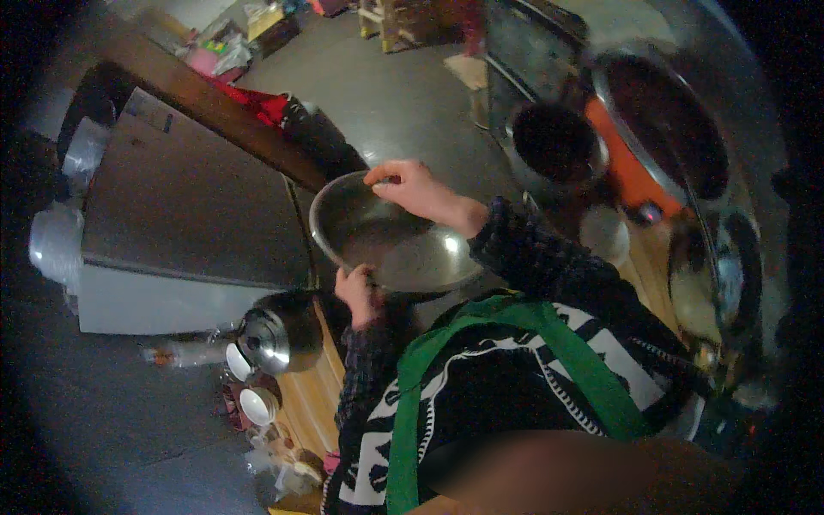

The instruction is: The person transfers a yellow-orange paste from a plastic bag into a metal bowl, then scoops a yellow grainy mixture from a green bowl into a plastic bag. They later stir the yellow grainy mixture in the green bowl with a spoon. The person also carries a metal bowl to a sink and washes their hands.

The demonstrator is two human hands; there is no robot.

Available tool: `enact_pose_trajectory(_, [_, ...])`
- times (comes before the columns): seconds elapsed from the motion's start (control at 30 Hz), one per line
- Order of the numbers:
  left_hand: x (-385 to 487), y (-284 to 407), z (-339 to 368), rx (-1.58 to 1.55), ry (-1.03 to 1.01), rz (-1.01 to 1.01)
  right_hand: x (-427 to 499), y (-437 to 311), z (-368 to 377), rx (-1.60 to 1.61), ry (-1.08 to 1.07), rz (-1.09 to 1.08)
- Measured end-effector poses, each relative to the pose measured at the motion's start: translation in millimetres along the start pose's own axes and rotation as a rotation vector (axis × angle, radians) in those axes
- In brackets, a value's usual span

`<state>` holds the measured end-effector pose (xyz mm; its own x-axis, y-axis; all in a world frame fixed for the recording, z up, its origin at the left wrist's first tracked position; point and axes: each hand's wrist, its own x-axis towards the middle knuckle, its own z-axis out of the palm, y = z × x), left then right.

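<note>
A wide stainless steel basin (418,264) is held tilted in front of my body. My left hand (358,297) grips its near left rim, with the thumb over the edge. On the far rim lies my right hand (412,190), its fingers bent over the edge and partly inside the basin. The inside of the basin looks bare and shiny, with a bright reflection on its right wall. My dark sleeves and green straps show below and to the right. The undersides of both hands' fingers are hidden.
Left stands a fridge-like cabinet (193,206). A metal pot (283,335) and stacked white bowls (259,405) are on a wooden counter (309,399). At right are a dark round pot (557,141), a large wok-like pan (669,122) and a white bowl (605,235).
</note>
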<state>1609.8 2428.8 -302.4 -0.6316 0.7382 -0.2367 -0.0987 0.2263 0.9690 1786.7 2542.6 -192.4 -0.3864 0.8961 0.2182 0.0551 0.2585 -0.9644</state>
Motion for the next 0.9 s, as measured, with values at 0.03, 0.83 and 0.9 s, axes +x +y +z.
enact_pose_trajectory(0.03, [34,8,17,-0.125,-0.035,-0.053,39,0,4,-0.044,-0.003,-0.031])
enact_pose_trajectory(0.83, [779,215,287,-0.193,0.104,-0.032,809,493,-279,-0.767,0.384,0.349])
enact_pose_trajectory(0.9, [848,229,311,-0.342,0.170,-0.091,785,552,-329,-0.868,0.350,0.655])
